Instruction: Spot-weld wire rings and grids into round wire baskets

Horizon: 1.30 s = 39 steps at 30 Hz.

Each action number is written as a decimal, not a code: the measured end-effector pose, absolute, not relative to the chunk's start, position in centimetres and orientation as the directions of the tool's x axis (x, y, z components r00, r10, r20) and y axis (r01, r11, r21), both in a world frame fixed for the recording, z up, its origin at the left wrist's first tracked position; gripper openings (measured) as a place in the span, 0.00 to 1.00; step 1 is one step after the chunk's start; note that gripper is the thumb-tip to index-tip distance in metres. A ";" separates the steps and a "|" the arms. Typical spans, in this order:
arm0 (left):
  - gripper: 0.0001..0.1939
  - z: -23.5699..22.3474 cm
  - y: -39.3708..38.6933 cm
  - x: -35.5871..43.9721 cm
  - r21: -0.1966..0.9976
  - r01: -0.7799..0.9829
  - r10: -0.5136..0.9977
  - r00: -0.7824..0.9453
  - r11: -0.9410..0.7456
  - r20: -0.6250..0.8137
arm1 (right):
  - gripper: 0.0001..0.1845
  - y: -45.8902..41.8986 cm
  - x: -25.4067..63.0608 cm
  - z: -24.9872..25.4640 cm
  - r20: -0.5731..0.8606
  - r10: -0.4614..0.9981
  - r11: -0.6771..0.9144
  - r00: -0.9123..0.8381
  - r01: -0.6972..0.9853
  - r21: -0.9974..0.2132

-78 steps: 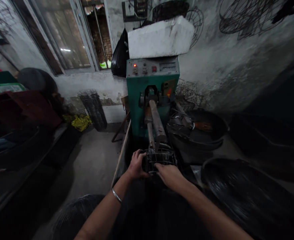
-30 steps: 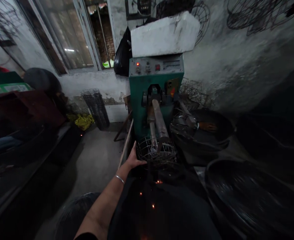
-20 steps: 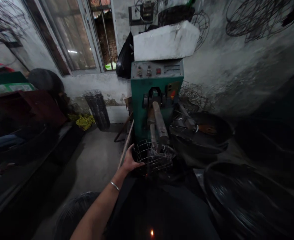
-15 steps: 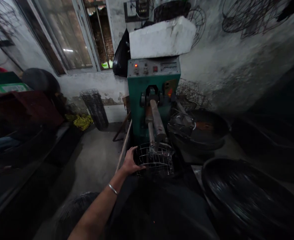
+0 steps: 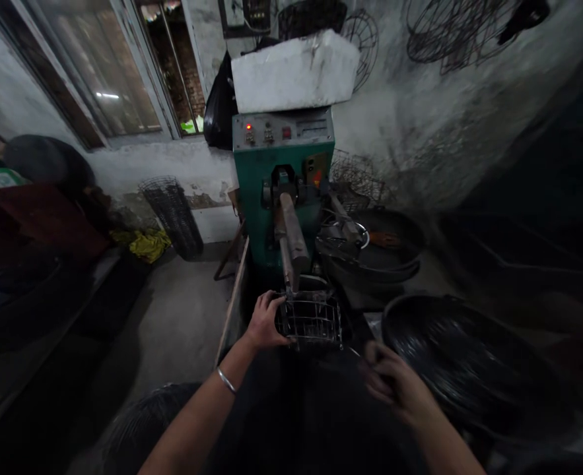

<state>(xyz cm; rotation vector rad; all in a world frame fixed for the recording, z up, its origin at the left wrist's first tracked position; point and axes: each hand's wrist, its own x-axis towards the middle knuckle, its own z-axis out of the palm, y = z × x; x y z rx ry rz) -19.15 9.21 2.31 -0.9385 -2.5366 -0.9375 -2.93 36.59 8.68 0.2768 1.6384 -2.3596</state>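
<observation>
- The silver-grey, curved cage of thin metal wire [image 5: 315,319] sits just below the end of the thick, grey metal bar [image 5: 295,237] that juts from the green, box-shaped metal machine [image 5: 254,168].
- The left hand [image 5: 266,323], with 1 silver metal bangle [image 5: 226,380] at its wrist, grasps the cage's left side, thumb low and fingers over the upper edge.
- The right hand [image 5: 395,379] is blurred, its fingers curled, just beyond the cage's lower right corner. A thin, pale streak [image 5: 354,352] shows near its fingertips; whether the hand grips it, I cannot tell.
- The cage looks light enough for 1 hand to steady, and fairly stiff along its curved wires, though single strands would probably bend under a hard squeeze.
- Its smooth wire could turn or slide in bare fingers, and cut ends may scratch.
- The left side, where 2 edges can be pinched between thumb and fingers, seems a sound hold; the top edge lies close under the bar, a poorer place for fingers.
</observation>
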 end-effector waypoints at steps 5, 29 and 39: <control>0.55 2.6 8.9 -18.5 0.456 0.654 0.461 -0.753 0.603 0.470 | 0.19 31.0 -10.2 9.2 -0.318 -0.196 -0.106 -0.928 0.343 -0.934; 0.57 1.6 8.6 -18.1 0.463 0.621 0.475 -0.783 0.633 0.401 | 0.13 29.6 -11.9 10.0 -0.239 -0.369 0.906 -0.898 -0.290 -0.308; 0.55 1.1 8.5 -18.6 0.507 0.580 0.435 -0.814 0.637 0.385 | 0.26 28.2 -11.2 9.1 -0.244 -0.395 0.917 -0.886 -0.367 -0.155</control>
